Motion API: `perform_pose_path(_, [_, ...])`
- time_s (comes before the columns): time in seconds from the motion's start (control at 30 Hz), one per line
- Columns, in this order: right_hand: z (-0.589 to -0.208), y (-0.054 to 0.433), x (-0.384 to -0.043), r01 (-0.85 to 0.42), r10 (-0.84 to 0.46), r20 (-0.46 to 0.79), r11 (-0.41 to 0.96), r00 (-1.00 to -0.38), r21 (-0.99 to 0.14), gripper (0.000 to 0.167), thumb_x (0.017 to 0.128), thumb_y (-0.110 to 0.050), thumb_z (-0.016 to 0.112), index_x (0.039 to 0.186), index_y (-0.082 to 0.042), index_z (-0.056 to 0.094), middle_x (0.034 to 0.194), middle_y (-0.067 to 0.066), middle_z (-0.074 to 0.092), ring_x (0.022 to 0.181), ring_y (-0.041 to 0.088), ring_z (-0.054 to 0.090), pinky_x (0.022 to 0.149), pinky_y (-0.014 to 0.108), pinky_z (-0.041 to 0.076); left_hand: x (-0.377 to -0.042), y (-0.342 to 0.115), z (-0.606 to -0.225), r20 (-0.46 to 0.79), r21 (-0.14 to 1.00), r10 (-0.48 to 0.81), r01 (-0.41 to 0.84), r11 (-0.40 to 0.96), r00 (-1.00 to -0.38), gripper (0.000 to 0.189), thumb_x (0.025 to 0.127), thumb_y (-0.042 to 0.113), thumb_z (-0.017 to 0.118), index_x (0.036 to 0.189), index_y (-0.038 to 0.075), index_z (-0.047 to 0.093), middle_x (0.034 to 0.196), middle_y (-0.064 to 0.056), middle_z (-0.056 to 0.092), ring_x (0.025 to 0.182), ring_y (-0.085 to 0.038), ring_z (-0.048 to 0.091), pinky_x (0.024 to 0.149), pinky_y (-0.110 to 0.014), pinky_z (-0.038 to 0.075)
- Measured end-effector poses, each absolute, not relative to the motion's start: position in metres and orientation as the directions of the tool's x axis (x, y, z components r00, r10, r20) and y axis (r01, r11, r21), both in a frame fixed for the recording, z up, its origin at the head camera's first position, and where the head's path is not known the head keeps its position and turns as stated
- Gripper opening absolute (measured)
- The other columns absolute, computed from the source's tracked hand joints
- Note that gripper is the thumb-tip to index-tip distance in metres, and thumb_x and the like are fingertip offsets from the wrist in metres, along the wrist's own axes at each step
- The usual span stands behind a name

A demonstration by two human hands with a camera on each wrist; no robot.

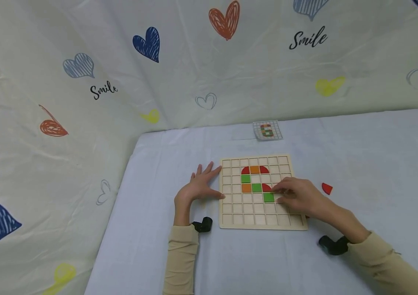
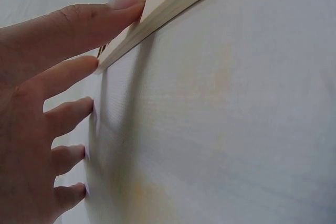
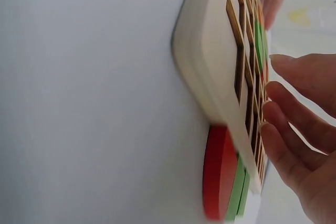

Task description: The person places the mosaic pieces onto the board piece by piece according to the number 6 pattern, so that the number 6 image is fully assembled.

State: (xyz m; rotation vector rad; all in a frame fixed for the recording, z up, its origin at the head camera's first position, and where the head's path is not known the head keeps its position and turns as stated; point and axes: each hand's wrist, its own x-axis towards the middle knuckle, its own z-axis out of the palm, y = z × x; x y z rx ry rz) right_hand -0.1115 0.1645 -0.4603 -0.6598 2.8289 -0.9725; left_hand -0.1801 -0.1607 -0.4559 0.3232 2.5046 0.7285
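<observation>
One gridded board [image 1: 257,198], touching spread left fingers [image 2: 84,31], beneath parted right fingers [image 3: 294,109]

The person wears a garment with long, plain beige sleeves. The left sleeve [image 1: 181,262], at the bottom centre of the head view, is narrow and tubular, with crosswise creases in the cloth. The right sleeve [image 1: 389,266], at the lower right, is of matching colour; it shows folds near the cuff and a small dark mark along its upper edge. A compact black unit with rounded contours is located at each cuff: the left unit [image 1: 203,225] and the right unit [image 1: 334,245]. The left hand [image 1: 201,184] and right hand [image 1: 301,196] are bare beyond the cuffs.
</observation>
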Motion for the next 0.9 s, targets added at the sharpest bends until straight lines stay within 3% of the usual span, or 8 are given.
perform_pose_path(0.3, [-0.458, 0.187, -0.104, -0.354, -0.394, 0.071, 0.716, -0.916, -0.602, 0.027, 0.084, -0.006, 0.083, 0.11, -0.008, 0.078, 0.098, -0.003, 0.073, 0.085, 0.014, 0.058, 0.075, 0.03, 0.055, -0.179, -0.161, -0.456, -0.4, 0.569, 0.362, 0.081, 0.819, -0.842, 0.099, 0.082, 0.032, 0.087, 0.163, 0.025, 0.031, 0.174, -0.003, 0.008, 0.16, -0.036, -0.012, 0.128, -0.058, -0.003])
perform_pose_path(0.43, [-0.46, 0.195, -0.103, -0.359, -0.382, 0.084, 0.74, -0.92, -0.569, 0.026, 0.083, -0.007, 0.083, 0.109, -0.009, 0.078, 0.099, -0.002, 0.074, 0.088, 0.016, 0.062, 0.078, 0.033, 0.057, -0.179, -0.161, -0.456, -0.401, 0.57, 0.362, 0.08, 0.818, -0.842, 0.098, 0.082, 0.033, 0.087, 0.163, 0.025, 0.031, 0.174, -0.003, 0.008, 0.16, -0.036, -0.012, 0.128, -0.058, -0.003])
perform_pose_path(0.73, [-0.472, 0.223, -0.098, -0.398, -0.318, 0.241, 0.766, -0.917, -0.505, 0.03, 0.073, 0.0, 0.088, 0.1, -0.01, 0.078, 0.097, 0.0, 0.072, 0.084, 0.017, 0.061, 0.068, 0.025, 0.055, -0.18, -0.16, -0.457, -0.399, 0.564, 0.358, 0.082, 0.822, -0.844, 0.098, 0.083, 0.034, 0.086, 0.163, 0.026, 0.031, 0.174, -0.003, 0.008, 0.16, -0.035, -0.012, 0.129, -0.057, -0.003])
perform_pose_path(0.9, [-0.473, 0.237, -0.096, -0.346, -0.252, 0.248, 0.799, -0.935, -0.492, 0.032, 0.072, 0.006, 0.085, 0.102, -0.004, 0.077, 0.094, 0.005, 0.071, 0.079, 0.018, 0.059, 0.066, 0.023, 0.053, -0.179, -0.16, -0.457, -0.398, 0.562, 0.36, 0.086, 0.823, -0.844, 0.098, 0.083, 0.034, 0.086, 0.163, 0.026, 0.031, 0.174, -0.003, 0.008, 0.16, -0.036, -0.012, 0.129, -0.057, -0.002])
